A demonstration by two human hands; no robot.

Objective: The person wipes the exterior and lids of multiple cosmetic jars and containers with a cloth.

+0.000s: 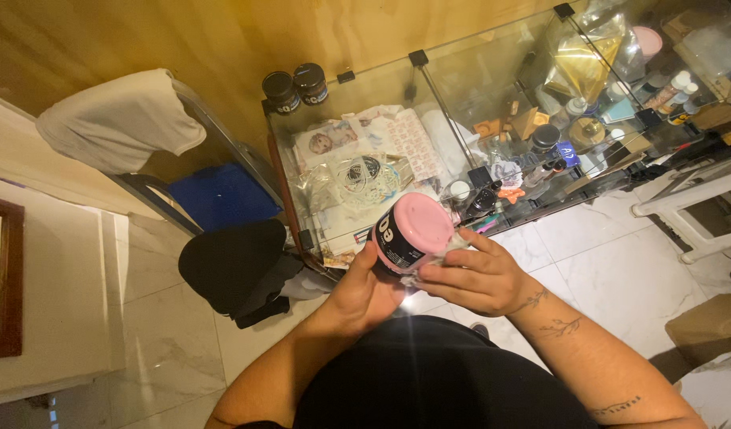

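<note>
The left hand (364, 292) is wrapped around the lower body of a round black plastic jar with a pink lid (411, 232), thumb up along its near-left side, gripping it firmly. The right hand (466, 276) lies against the jar's right side, its fingers (441, 274) stretched flat across the wall just under the pink lid; a scrap of clear or whitish film shows between these fingers and the jar, though what it is cannot be told. The jar is tilted, lid toward the far side, and is held in the air in front of the person's black-clothed torso (429, 373), above the white marble-tiled floor (588, 262).

Just beyond the jar stands a glass display cabinet with black corner clips (417, 59), its shelves crowded with small bottles, pots, printed sheets and a gold foil bag (578, 67). On its far left corner sit two black jars with dark lids (295, 86), touching each other. To the left of the cabinet are a blue plastic bin (218, 195) and a black round stool seat (230, 262), and farther left a white cloth draped over a chair back (115, 119). At the right stands a white plastic stool (691, 210).
</note>
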